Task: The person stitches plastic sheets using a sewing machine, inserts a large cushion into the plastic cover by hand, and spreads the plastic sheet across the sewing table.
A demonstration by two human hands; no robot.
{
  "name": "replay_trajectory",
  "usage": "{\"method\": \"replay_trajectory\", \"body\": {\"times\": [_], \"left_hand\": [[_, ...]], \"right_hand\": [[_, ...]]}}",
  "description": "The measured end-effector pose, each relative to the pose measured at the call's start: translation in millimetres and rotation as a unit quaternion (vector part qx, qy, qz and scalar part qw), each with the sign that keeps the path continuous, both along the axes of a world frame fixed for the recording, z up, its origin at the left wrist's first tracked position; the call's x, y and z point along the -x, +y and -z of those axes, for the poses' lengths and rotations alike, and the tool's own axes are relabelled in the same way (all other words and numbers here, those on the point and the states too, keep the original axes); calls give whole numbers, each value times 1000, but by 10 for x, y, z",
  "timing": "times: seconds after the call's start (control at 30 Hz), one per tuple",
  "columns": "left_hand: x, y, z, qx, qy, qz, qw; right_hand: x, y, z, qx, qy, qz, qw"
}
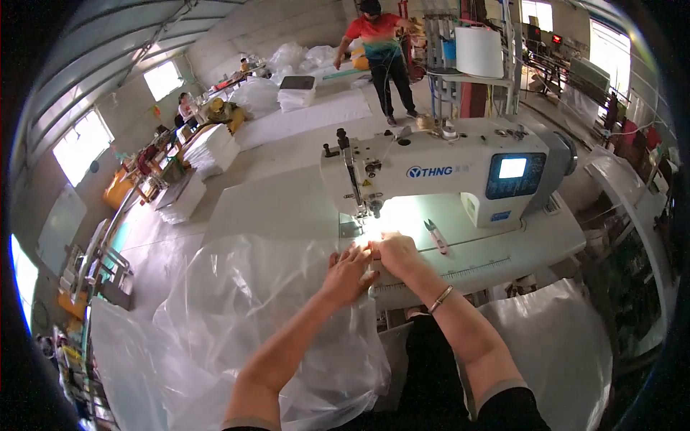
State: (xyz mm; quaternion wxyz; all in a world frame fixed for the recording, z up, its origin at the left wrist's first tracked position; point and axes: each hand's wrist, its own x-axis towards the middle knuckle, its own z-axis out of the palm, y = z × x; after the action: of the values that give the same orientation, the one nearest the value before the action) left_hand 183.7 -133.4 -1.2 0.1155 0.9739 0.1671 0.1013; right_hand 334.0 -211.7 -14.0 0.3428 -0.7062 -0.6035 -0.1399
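Observation:
A white sewing machine (438, 169) with a lit screen stands on a pale work table. Clear plastic sheeting (244, 309) spreads over the table's left part and hangs down its front. My left hand (349, 274) lies on the edge of this plastic, fingers spread, just in front of the needle area. Close beside it, my right hand (394, 253) is closed, fingertips at the brightly lit spot by the needle; what it pinches is lost in the glare. Pink-handled thread snips (436, 237) lie on the table right of my right hand.
More plastic (553, 345) hangs at the lower right. Behind the machine, a person (381, 54) in a red and green shirt stands near a rack with a large white spool (479, 52). White stacks (212, 149) and two seated people are farther back left.

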Motion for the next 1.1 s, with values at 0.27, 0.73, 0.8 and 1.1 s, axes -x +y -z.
{"method": "replay_trajectory", "body": {"times": [0.27,0.73,0.8,1.1], "left_hand": [[-103,220,8,-2,-10,2,1000],[-195,291,0,-34,-38,5,999],[-217,302,-24,-26,-29,-2,999],[-162,260,6,-26,-39,3,999]], "right_hand": [[-79,211,62,81,-14,64,995],[-242,492,1,-158,421,48,892],[-264,541,23,-139,334,120,925],[-252,516,-56,-101,301,163,934]]}}
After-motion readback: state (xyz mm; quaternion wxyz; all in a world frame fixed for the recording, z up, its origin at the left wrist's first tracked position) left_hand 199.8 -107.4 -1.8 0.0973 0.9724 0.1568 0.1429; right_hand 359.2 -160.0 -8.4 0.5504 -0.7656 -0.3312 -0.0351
